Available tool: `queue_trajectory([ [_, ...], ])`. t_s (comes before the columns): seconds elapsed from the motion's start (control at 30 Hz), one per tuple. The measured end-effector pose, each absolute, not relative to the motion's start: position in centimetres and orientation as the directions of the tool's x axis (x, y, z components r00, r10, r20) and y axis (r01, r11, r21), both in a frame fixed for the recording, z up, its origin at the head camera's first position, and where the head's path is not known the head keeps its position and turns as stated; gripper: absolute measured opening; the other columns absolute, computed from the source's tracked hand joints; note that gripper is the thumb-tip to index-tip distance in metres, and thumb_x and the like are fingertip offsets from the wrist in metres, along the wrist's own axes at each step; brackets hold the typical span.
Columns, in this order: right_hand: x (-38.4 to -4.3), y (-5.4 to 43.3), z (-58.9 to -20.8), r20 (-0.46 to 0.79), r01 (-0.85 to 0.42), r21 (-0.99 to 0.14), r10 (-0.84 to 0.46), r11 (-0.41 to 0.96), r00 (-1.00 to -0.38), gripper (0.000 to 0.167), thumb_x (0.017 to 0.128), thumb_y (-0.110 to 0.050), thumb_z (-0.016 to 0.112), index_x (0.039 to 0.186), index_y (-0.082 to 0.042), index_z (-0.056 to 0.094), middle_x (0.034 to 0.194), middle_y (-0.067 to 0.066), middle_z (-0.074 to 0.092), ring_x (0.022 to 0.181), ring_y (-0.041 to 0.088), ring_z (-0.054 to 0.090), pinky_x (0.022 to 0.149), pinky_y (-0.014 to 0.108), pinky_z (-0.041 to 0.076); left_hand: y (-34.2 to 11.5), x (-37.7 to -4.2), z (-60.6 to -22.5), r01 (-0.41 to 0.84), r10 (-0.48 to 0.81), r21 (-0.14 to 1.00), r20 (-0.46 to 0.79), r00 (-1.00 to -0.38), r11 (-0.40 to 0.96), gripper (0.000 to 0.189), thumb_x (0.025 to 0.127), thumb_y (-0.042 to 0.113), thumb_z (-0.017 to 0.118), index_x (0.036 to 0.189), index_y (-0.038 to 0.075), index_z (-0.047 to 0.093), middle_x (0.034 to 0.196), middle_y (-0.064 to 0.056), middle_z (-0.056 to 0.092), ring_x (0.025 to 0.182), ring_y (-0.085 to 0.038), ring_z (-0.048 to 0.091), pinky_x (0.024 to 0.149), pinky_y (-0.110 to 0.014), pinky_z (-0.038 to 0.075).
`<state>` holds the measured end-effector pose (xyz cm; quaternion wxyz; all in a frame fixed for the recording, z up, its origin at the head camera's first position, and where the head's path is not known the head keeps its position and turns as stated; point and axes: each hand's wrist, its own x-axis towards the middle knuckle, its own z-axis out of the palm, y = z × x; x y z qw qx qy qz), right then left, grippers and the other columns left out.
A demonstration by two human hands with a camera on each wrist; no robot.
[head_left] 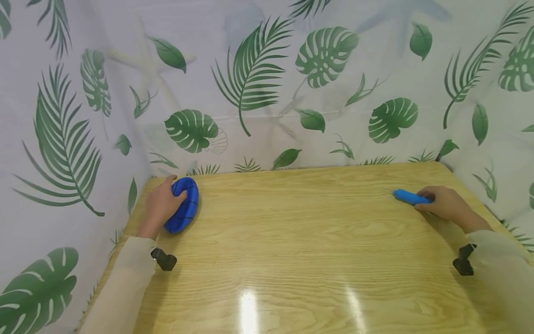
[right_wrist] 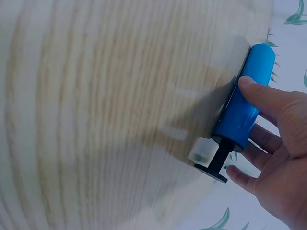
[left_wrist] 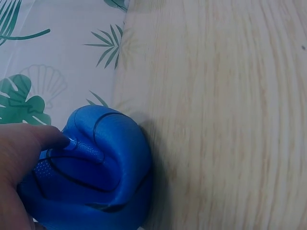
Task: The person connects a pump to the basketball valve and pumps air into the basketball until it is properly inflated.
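At the table's far left, my left hand (head_left: 162,204) grips a blue deflated ball (head_left: 186,211) with black lines. Its wall is caved in, and in the left wrist view the thumb presses into the fold of the ball (left_wrist: 110,163). Over on the far right, my right hand (head_left: 446,204) holds a blue hand pump (head_left: 410,197) between thumb and fingers. The right wrist view shows the pump's blue barrel (right_wrist: 244,105) and its black T-shaped handle (right_wrist: 216,165), near the little finger. Some fingers of the left hand are hidden behind the ball.
A wood-grain table (head_left: 292,241) stretches between the two hands. White curtains with green leaf prints (head_left: 258,83) hang along its back and sides. A small black camera (head_left: 164,260) sits on the left wrist, another camera (head_left: 464,260) on the right.
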<state>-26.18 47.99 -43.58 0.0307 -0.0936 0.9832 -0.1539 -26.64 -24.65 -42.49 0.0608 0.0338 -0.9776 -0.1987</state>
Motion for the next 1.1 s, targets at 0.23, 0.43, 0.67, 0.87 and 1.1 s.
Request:
queue_trajectory([
  [0.23,-26.5,47.1,-43.5,-0.028,-0.187,-0.317,-0.207,0.930,-0.978,0.044,0.091,-0.015,0.074,0.120,0.016,0.061,0.115,0.039,0.063,0.106,0.058,0.059,0.090,0.067,0.047,-24.2,-26.8,-42.2,-0.045,-0.118,0.426,0.146,-0.982,0.904,0.051,0.098,0.027,0.058,0.145,0.006,0.051,0.133,-0.030,0.063,0.116,-0.049,0.063,0.088,-0.061,0.051],
  [0.43,-27.0,45.8,-43.5,-0.028,-0.202,-0.330,-0.224,0.922,-0.974,0.044,0.091,-0.015,0.073,0.120,0.016,0.061,0.116,0.038,0.064,0.107,0.057,0.059,0.092,0.066,0.047,-23.5,-27.0,-41.9,-0.015,-0.109,0.459,0.180,-0.978,0.888,0.046,0.096,0.022,0.060,0.139,0.007,0.058,0.129,-0.028,0.066,0.113,-0.048,0.064,0.087,-0.060,0.052],
  [0.67,-27.9,43.2,-43.4,-0.041,-0.211,-0.355,-0.241,0.911,-0.970,0.041,0.091,-0.014,0.073,0.119,0.014,0.063,0.116,0.035,0.066,0.107,0.052,0.062,0.092,0.065,0.048,-21.6,-27.1,-40.8,0.073,-0.029,0.500,0.194,-0.981,0.863,0.042,0.093,0.018,0.064,0.134,0.006,0.063,0.122,-0.025,0.069,0.112,-0.046,0.066,0.089,-0.060,0.052],
  [0.87,-28.3,40.3,-43.0,-0.036,-0.236,-0.374,-0.268,0.897,-0.963,0.040,0.091,-0.014,0.074,0.120,0.012,0.063,0.116,0.033,0.067,0.107,0.049,0.062,0.092,0.063,0.049,-19.4,-27.2,-39.9,0.131,0.015,0.568,0.204,-0.979,0.813,0.039,0.095,0.015,0.067,0.132,0.003,0.066,0.126,-0.024,0.069,0.117,-0.044,0.066,0.098,-0.060,0.052],
  [1.1,-28.8,37.0,-42.7,-0.011,-0.275,-0.400,-0.304,0.875,-0.953,0.039,0.091,-0.016,0.075,0.119,0.009,0.065,0.113,0.028,0.069,0.104,0.043,0.065,0.090,0.060,0.050,-17.0,-26.8,-38.8,0.237,0.070,0.702,0.258,-0.964,0.672,0.034,0.094,0.008,0.069,0.127,-0.001,0.068,0.127,-0.024,0.069,0.121,-0.044,0.065,0.102,-0.060,0.051],
])
